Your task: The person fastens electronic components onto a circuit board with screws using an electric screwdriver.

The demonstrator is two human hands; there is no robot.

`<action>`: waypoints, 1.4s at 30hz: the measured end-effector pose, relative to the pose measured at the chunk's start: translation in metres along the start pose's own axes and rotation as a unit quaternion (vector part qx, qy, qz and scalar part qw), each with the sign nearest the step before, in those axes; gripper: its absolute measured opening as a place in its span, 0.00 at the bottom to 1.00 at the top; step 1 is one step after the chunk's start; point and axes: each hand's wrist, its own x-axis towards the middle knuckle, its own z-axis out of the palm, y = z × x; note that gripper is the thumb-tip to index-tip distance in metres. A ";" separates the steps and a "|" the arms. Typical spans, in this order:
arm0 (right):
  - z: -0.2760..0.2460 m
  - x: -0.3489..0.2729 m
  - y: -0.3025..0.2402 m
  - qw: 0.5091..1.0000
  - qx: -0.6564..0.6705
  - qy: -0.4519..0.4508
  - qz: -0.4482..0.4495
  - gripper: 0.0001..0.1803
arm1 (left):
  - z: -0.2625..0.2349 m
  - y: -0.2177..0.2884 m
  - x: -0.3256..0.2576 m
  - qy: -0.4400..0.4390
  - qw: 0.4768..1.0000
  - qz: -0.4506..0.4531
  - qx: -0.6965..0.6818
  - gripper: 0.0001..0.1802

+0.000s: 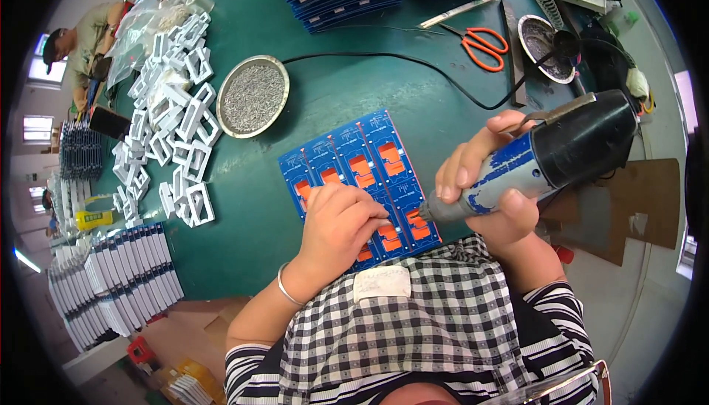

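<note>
Blue board [378, 187], slanted driver [535, 162]: a slip is possible.
The left hand [336, 226] rests on the board with bent fingers; whether they pinch something, I cannot tell. The board lies at the table's [221, 253] near edge, so weak pressing could let it turn. The driver's tip is at its right part; the tilt could cause skidding and scratches. The right hand [509, 220] has its fingers wrapped around the driver.
</note>
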 end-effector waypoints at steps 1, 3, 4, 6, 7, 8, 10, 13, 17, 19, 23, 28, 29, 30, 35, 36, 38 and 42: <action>-0.001 0.000 0.000 1.000 0.004 -0.005 0.003 0.36 | 0.002 -0.001 0.002 -0.004 1.000 0.003 0.000 0.08; -0.005 0.000 0.000 1.000 0.002 -0.007 -0.007 0.35 | 0.006 -0.002 0.003 -0.024 1.000 -0.009 0.009 0.08; -0.005 0.000 0.001 1.000 0.002 -0.014 -0.013 0.35 | 0.007 -0.002 0.003 -0.027 1.000 -0.008 0.010 0.08; -0.002 0.001 0.000 1.000 -0.025 0.004 -0.003 0.34 | 0.008 -0.002 0.004 -0.039 0.999 -0.015 0.034 0.07; 0.000 0.001 -0.001 0.998 -0.056 0.019 0.009 0.34 | 0.009 -0.001 0.006 -0.040 0.999 -0.014 0.034 0.07; -0.002 0.001 -0.001 0.998 -0.057 0.021 0.008 0.34 | 0.009 -0.001 0.007 -0.037 0.999 -0.009 0.037 0.07; -0.006 0.002 0.001 1.000 -0.002 -0.023 -0.012 0.34 | 0.009 -0.001 0.011 -0.035 0.999 -0.004 0.040 0.07; -0.001 0.005 0.004 0.998 -0.039 -0.043 -0.035 0.35 | 0.008 -0.001 0.013 -0.053 0.997 0.004 0.047 0.08; 0.010 0.007 -0.006 0.983 -0.117 -0.137 0.032 0.35 | 0.010 -0.005 0.009 -0.043 0.999 0.005 0.027 0.09; 0.012 0.008 -0.005 0.974 -0.154 -0.164 0.029 0.35 | 0.010 -0.006 0.007 -0.024 0.999 0.017 0.025 0.09; 0.015 0.010 -0.004 0.943 -0.250 -0.219 0.003 0.34 | 0.009 -0.006 0.006 -0.015 0.999 0.024 0.027 0.10; 0.019 0.012 -0.006 0.944 -0.244 -0.219 0.021 0.34 | 0.011 -0.008 0.005 -0.003 0.999 0.034 0.018 0.10; 0.021 0.013 -0.007 0.948 -0.231 -0.218 0.024 0.34 | 0.012 -0.009 0.005 -0.003 0.999 0.033 0.017 0.10; 0.022 0.014 -0.007 0.951 -0.217 -0.217 0.026 0.33 | 0.012 -0.009 0.005 -0.003 0.999 0.033 0.016 0.10; 0.021 0.014 0.002 0.923 -0.302 -0.238 -0.015 0.32 | 0.013 -0.012 0.003 0.003 0.998 0.051 0.022 0.12; 0.022 0.013 0.006 0.923 -0.306 -0.233 -0.024 0.32 | 0.012 -0.012 0.003 0.000 0.998 0.058 0.023 0.13; 0.012 0.009 0.031 0.966 -0.164 -0.192 -0.047 0.30 | 0.014 -0.010 0.005 0.006 0.999 0.047 -0.007 0.13; 0.027 0.012 0.023 0.948 -0.261 -0.179 0.028 0.34 | 0.007 -0.009 0.006 -0.018 0.999 0.026 -0.007 0.18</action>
